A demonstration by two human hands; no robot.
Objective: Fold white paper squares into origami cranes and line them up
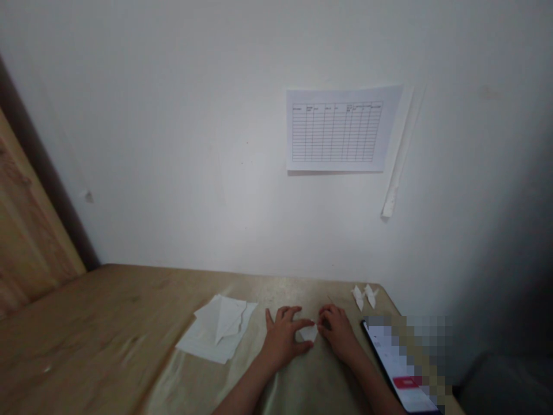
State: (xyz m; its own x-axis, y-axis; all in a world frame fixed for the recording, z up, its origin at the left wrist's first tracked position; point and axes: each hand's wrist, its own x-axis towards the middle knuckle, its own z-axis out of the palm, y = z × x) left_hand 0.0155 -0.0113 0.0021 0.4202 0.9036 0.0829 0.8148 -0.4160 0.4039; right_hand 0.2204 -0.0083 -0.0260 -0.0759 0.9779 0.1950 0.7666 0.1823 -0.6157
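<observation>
A small folded white paper (pixel 308 332) lies on the tan tabletop between my hands. My left hand (pixel 285 334) reaches round its left side, with thumb and index finger at its lower and upper edges and the other fingers spread. At the paper's right corner is my right hand (pixel 336 329), its fingers curled and close together; whether they pinch the corner is too small to tell. Left of my hands rests a stack of white paper sheets (pixel 211 340), the top one creased. Two small folded white paper figures (pixel 358 298) (pixel 370 295) sit near the table's back right corner.
A lit tablet or phone (pixel 400 369), partly pixelated, lies right of my right forearm. The table (pixel 108 323) meets a white wall with a printed chart (pixel 334 132) and a paper strip (pixel 395 190). A wooden panel (pixel 30 230) stands at the left.
</observation>
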